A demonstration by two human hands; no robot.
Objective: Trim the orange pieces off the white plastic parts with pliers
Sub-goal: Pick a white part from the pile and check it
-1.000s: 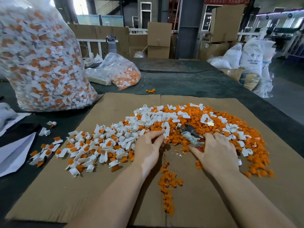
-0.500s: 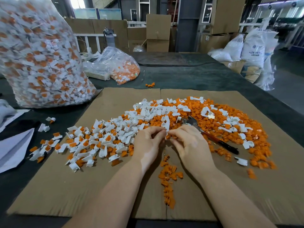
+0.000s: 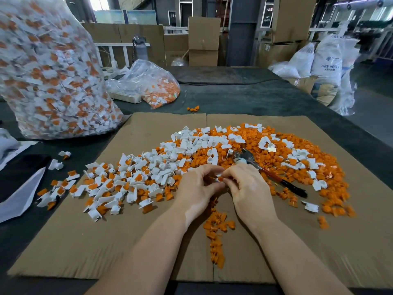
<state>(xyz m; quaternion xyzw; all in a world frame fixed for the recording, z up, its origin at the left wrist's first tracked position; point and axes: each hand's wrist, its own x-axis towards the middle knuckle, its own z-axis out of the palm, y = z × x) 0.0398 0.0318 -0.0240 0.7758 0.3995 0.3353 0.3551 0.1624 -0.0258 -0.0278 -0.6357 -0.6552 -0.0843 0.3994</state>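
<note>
Though fingers hide most of it, both hands (image 3: 223,188) pinch a part (image 3: 220,178).

Two bare forearms, hands (image 3: 225,188) ungloved

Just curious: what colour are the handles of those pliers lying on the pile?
The pliers have handles red near the metal head and black toward the end, seen in the head view.
</note>
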